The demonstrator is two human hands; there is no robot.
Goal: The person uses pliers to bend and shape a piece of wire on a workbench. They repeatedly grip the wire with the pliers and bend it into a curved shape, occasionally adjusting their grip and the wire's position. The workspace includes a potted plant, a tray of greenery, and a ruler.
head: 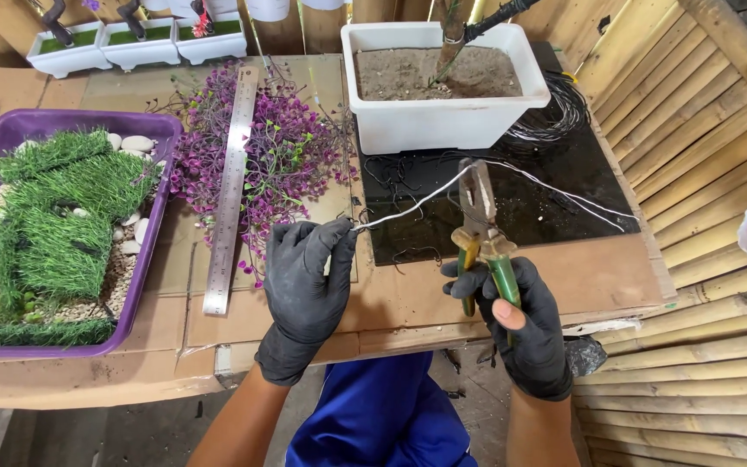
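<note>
Both of my hands wear black gloves. My left hand (307, 281) pinches the near end of a thin pale wire (417, 203) above the cardboard-covered table (391, 303). The wire runs up and right into the jaws of pliers with green handles (480, 242). My right hand (516, 320) grips those handles, with the jaws pointing away from me and closed around the wire. Past the jaws the wire goes on to the right over a black mat (555, 186).
A white planter of soil (443, 82) holds a trunk behind the mat, with a coil of dark wire (559, 112) beside it. Purple artificial foliage (278, 160), a steel ruler (231, 186) and a purple tray of fake grass and pebbles (54, 229) lie left. Bamboo wall right.
</note>
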